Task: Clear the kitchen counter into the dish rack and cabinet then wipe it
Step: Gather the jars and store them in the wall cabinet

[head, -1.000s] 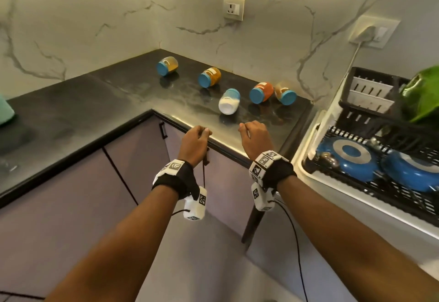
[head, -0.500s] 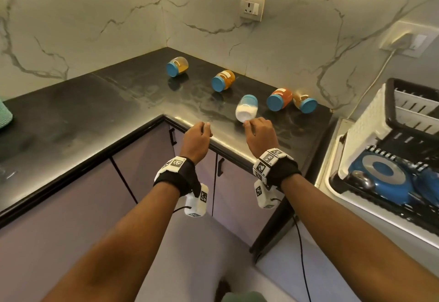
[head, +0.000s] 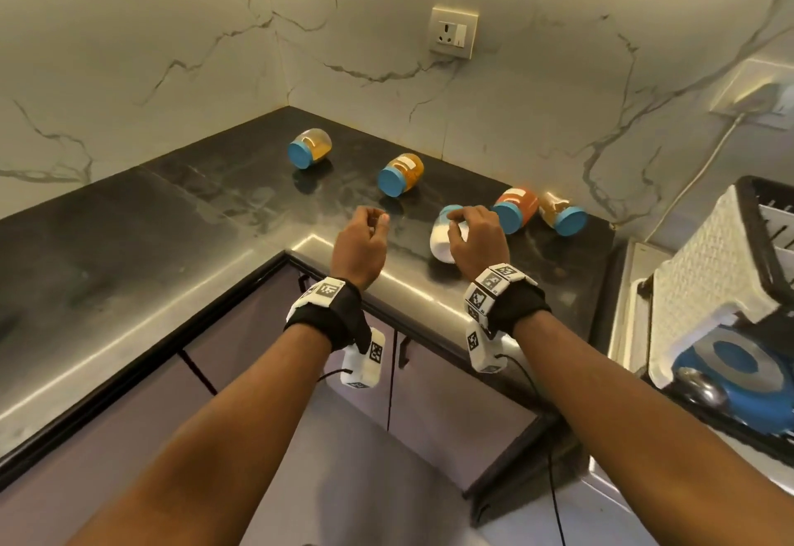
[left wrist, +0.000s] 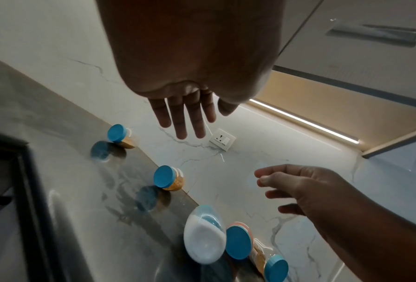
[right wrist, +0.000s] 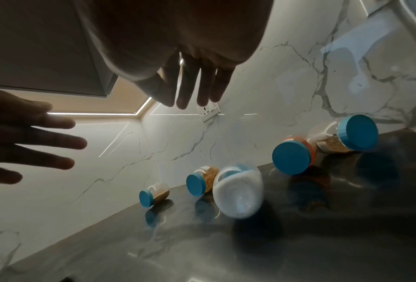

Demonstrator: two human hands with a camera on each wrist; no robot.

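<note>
Counter (head: 129,253) dark polished, wall (head: 150,51) veined marble

The counter (head: 129,253) looks like dark polished stone, glossy enough to mirror the jars' lids, with a bright sheen along its front edge. The wall (head: 172,51) behind it, at 12 o'clock, is pale veined marble, smooth and faintly shiny. The jars (head: 399,173) are clear, glossy plastic or glass, which I cannot tell, with matt blue plastic lids. The cabinet doors (head: 107,451) at 6 o'clock are smooth, matt mauve. The rack (head: 704,262) at 3 o'clock is textured white plastic.
</note>
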